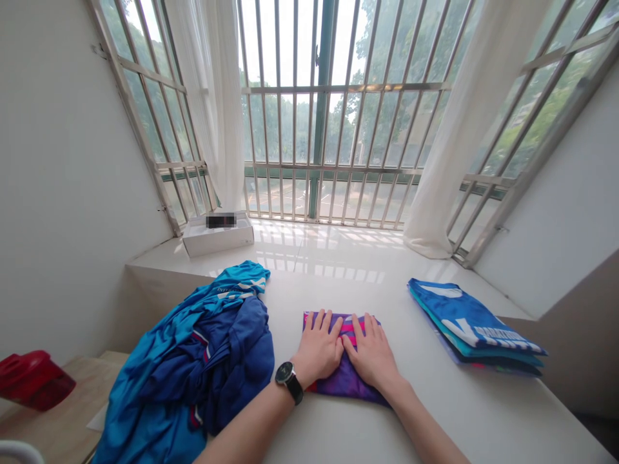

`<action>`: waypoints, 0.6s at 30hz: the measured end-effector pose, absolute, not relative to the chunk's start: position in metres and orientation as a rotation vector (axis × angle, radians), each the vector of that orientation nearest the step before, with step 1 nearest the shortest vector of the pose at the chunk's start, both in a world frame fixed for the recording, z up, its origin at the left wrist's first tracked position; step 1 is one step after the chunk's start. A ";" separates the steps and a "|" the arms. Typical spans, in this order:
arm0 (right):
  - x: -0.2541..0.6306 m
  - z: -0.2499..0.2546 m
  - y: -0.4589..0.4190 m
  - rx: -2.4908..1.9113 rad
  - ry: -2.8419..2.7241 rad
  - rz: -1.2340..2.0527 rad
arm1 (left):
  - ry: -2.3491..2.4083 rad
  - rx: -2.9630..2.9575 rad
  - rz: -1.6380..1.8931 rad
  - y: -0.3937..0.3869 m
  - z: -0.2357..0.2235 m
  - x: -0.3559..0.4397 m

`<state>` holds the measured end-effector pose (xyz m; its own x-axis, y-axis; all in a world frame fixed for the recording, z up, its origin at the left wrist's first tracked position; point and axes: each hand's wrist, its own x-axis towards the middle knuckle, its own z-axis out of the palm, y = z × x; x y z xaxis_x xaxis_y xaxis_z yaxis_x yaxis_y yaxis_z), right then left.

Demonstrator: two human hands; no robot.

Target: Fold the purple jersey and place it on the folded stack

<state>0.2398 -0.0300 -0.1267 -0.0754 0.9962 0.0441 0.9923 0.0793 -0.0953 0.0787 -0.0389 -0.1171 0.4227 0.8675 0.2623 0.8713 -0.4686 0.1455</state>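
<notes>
left hand (316, 348): released, palm down and flat on the cloth, fingers spread and pointing far; nothing is gripped.

right hand (370, 357): also released, lying flat and palm down just beside the left hand, fingers spread, with the two thumbs almost meeting in the middle.

wristwatch (289, 380): round dark face on a black strap, worn on the left wrist.

folded garment (345, 380): a flat, squarish bundle under both palms, on the near part of the ledge. mostly purple, with a magenta-pink band showing between and beyond the fingers and a thin strip of blue at the far-left edge. the print looks glossy, like sportswear; its near corner tapers into a purple point below the hands.

white ledge (459, 412): a polished, pale stone surface under everything here, shining with window light at the far end.

loose heap (203, 367): crumpled turquoise and royal-blue sports garments, just left of the left forearm, spilling over the near edge.

folded stack (471, 325): several flat garments to the right, well apart from the right hand; a blue one with white print lies on top, with turquoise and darker layers showing beneath.

white box (217, 235): a shallow box at the far left of the ledge, its label blurred out.

window (333, 129): a far wall of barred glass with trees outside, framed by white sheer curtains (449, 174).

red object (33, 380): a glossy item on a lower wooden surface (53, 425) at near left, cut off by the frame.
</notes>
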 end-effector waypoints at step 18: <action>0.238 -0.121 -0.059 -2.100 -2.217 0.102 | -1.522 -2.617 -0.462 -0.059 -0.123 0.077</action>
